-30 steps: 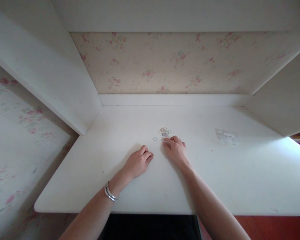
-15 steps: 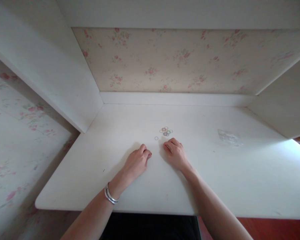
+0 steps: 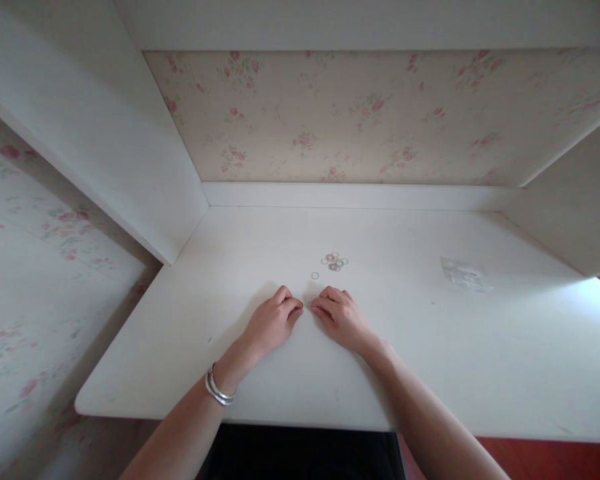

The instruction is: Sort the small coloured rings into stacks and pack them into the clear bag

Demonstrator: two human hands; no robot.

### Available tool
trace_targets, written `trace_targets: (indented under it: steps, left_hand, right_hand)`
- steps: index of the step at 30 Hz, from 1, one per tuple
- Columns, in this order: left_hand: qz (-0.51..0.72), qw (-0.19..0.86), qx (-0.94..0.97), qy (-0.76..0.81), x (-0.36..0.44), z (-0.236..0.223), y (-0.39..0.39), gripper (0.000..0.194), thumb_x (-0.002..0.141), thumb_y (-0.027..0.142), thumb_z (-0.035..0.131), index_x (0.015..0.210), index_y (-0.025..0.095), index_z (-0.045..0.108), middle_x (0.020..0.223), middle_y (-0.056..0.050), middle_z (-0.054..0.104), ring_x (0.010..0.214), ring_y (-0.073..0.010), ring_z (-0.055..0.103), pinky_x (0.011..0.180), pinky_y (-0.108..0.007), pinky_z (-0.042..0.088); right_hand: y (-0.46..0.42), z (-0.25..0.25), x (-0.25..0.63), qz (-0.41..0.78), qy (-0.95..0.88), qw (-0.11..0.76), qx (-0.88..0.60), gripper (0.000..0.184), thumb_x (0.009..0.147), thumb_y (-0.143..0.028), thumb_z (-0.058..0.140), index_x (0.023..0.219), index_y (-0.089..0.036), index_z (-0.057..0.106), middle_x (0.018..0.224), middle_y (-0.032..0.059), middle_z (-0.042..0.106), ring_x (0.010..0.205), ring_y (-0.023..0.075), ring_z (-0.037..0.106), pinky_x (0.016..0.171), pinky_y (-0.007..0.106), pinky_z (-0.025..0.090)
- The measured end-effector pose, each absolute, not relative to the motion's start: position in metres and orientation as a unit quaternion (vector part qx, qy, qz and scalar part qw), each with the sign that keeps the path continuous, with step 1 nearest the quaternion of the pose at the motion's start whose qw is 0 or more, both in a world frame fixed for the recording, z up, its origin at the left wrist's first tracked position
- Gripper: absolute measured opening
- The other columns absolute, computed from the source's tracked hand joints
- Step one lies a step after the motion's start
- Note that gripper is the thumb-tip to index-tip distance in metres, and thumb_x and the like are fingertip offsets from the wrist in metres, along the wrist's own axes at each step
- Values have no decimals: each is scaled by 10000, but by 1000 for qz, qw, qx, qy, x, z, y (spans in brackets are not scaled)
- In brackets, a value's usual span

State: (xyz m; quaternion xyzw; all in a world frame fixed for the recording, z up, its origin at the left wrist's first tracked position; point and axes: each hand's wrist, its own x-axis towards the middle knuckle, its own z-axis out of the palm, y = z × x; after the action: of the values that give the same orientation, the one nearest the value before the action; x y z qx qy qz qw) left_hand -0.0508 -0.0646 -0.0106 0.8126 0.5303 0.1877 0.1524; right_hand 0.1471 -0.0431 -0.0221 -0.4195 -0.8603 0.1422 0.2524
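Note:
My left hand (image 3: 274,319) rests on the white desk (image 3: 260,247), thumb and fingers pinched together. What is in that pinch is too small to make out. Just to its right, my right hand (image 3: 341,316) is closed the same way, its fingertips a short gap from the left ones; anything between them is hidden. Beyond the hands lies a small heap of thin, coloured rings (image 3: 335,265), possibly bands. One single ring (image 3: 315,275) sits apart, at the heap's near left, closest to my right fingertips.
A crumpled clear plastic bag (image 3: 465,275) lies on the right part of the desk. A small dark sliver (image 3: 209,340) is left of my left hand. White side panels and a low back ledge (image 3: 360,196) bound the desk, with flowered wallpaper behind.
My right hand has moved left and toward me, away from the rings, and is now close to my left hand. The left hand stays almost in place. The view has shifted slightly.

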Motion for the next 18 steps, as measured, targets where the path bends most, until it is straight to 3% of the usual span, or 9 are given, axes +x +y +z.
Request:
trace_targets:
  steps: [5,11,14,18]
  left_hand:
    - [224,185,793,535,-53,-9,-63,199,881,333,494,950,216,639,932,-28,521,742,-119,575,762,-265,483]
    - [281,214,766,536,-58,-3,-53,222,895,316,461,889,203,652,865,-27,541,761,-121,547,742,-250,472]
    - [289,208,760,543,-58,0,-44,217,893,301,462,880,193,649,853,-23,548,759,-120,544,718,-242,461]
    - [257,209,785,523,-46,5,-27,204,886,297,470,896,209,653,881,-15,570,746,-112,558,714,-230,454]
  right_hand:
    - [-45,-19,146,141,-864,231,-425,220,930,-254,432,897,-215,646,876,42,582,849,154,532,793,287,348]
    - [-46,-15,145,129,-872,212,-422,251,931,-261,427,895,-227,672,856,40,588,803,143,525,778,286,342]
    - [-45,-15,147,143,-861,244,-423,229,917,-266,451,875,-227,673,849,33,591,808,139,533,774,279,349]
    - [-38,-18,154,164,-787,351,-480,232,905,-292,455,880,-215,671,848,36,590,779,131,544,741,259,385]
